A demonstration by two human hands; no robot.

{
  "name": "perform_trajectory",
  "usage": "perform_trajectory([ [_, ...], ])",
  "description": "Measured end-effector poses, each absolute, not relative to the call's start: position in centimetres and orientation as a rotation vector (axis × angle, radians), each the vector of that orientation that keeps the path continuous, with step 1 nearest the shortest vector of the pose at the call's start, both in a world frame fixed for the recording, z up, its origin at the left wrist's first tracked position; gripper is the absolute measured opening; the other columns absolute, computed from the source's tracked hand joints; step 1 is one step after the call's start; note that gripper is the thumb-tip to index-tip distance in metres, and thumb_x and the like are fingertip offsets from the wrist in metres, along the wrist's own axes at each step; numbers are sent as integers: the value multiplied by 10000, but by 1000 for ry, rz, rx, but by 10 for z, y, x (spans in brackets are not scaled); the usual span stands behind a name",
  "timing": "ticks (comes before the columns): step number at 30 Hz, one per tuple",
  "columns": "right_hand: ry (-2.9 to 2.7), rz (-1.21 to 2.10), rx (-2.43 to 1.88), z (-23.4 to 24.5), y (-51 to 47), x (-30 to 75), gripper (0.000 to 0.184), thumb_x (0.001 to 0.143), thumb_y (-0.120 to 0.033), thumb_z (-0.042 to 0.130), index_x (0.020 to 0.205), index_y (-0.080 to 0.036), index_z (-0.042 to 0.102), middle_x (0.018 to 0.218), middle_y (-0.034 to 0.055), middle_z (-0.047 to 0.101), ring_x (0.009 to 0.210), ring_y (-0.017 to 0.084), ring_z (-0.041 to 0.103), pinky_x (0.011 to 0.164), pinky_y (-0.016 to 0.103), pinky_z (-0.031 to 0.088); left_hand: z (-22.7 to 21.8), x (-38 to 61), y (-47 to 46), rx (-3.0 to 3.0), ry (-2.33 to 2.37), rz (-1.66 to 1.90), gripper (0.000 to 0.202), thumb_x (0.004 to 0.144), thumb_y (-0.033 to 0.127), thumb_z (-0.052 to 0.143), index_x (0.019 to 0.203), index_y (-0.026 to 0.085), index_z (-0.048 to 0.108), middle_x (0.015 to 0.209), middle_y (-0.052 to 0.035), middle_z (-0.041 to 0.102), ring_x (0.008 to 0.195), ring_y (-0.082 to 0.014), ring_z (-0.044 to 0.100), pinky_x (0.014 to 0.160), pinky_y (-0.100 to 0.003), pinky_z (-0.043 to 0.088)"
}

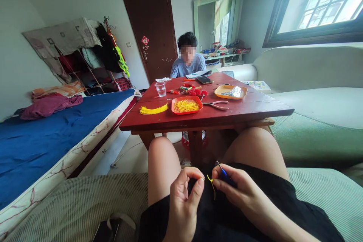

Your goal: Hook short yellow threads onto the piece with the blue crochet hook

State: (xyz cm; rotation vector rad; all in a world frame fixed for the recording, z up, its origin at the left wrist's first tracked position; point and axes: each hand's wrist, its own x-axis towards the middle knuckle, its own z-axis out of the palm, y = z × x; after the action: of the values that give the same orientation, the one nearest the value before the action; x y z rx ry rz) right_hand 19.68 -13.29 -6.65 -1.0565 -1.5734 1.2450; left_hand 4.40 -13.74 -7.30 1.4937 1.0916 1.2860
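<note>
Above my lap, my right hand [234,184] is closed around a slim blue-handled tool [226,176] with a thin dark shaft pointing up. Between its thumb and forefinger it also pinches a short yellow strand [210,180], from which a thin tail hangs. Just left of the strand, the thumb and forefinger of my left hand [187,193] are pressed together; what they hold, if anything, is too small to make out. On the red table [241,110] beyond my knees, an orange-red tray [187,112] is filled with yellow strands [185,105], beside a yellow bundle [154,109].
Pliers [217,105] lie right of the tray. Farther back are a plastic cup [160,89], red fuzzy pieces [197,91], a phone [204,80] and a yellow tray [231,96] with a clear bag. A person [187,60] sits across the table. A bed [65,132] stands left.
</note>
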Motion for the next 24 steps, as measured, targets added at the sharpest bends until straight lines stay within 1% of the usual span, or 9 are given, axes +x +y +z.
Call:
perform_trajectory([
  [4, -1527, 1277, -1045, -70, -135, 196, 261, 842, -426, 509, 734, -191, 476, 649, -53, 406, 596, 124, 335, 548, 244, 320, -72, 42, -137, 1639, 1176, 1036, 110, 808, 281, 567, 814, 177, 599, 822, -36, 615, 834, -204, 571, 790, -310, 426],
  [7, -1516, 1293, -1050, -72, -135, 195, 242, 823, -397, 547, 715, -189, 490, 654, -46, 429, 630, 135, 346, 588, 256, 314, -66, 44, -135, 1798, 1230, 1013, 120, 824, 265, 539, 771, 172, 593, 807, -52, 633, 814, -217, 582, 765, -334, 441],
  [9, -1496, 1326, -1059, -71, -133, 195, 227, 798, -373, 586, 704, -186, 498, 646, -51, 425, 625, 129, 332, 582, 250, 300, -63, 43, -135, 1911, 1258, 1019, 124, 834, 235, 525, 748, 174, 590, 792, -53, 642, 794, -212, 585, 729, -329, 454],
  [11, -1458, 1433, -1057, -71, -131, 196, 241, 764, -395, 604, 702, -191, 492, 601, -70, 391, 549, 108, 302, 506, 234, 278, -61, 42, -134, 2097, 1266, 1033, 120, 827, 189, 532, 723, 179, 591, 752, -39, 644, 764, -199, 582, 694, -315, 457],
  [13, -1406, 1614, -1039, -72, -129, 197, 257, 735, -435, 577, 703, -206, 466, 528, -103, 325, 427, 79, 228, 400, 222, 217, -61, 39, -135, 2412, 1265, 1050, 126, 811, 125, 534, 729, 192, 603, 735, -13, 653, 757, -188, 579, 757, -338, 436],
  [15, -1352, 1787, -1008, -74, -129, 198, 238, 719, -438, 530, 704, -220, 435, 481, -130, 262, 357, 60, 133, 341, 215, 155, -63, 36, -137, 2716, 1275, 1132, 185, 812, 76, 498, 761, 207, 618, 744, 6, 670, 769, -181, 580, 896, -408, 354],
  [18, -1316, 1866, -981, -76, -128, 198, 209, 706, -410, 510, 708, -222, 420, 482, -134, 262, 349, 50, 117, 336, 199, 162, -67, 33, -140, 2863, 1326, 1269, 237, 832, 50, 453, 809, 214, 622, 780, 5, 690, 800, -178, 583, 1004, -469, 222],
  [21, -1359, 1776, -1001, -77, -128, 196, 242, 714, -449, 504, 723, -222, 420, 478, -137, 256, 341, 52, 126, 326, 202, 164, -68, 32, -140, 2757, 1343, 1160, 181, 815, 69, 510, 833, 219, 610, 785, 4, 669, 805, -185, 584, 956, -437, 294],
  [24, -1456, 1520, -1052, -76, -130, 194, 240, 772, -448, 489, 745, -215, 438, 521, -110, 305, 394, 78, 228, 370, 212, 241, -68, 33, -141, 2388, 1410, 1063, 78, 805, 129, 543, 769, 189, 578, 767, -19, 629, 777, -197, 585, 773, -354, 432],
])
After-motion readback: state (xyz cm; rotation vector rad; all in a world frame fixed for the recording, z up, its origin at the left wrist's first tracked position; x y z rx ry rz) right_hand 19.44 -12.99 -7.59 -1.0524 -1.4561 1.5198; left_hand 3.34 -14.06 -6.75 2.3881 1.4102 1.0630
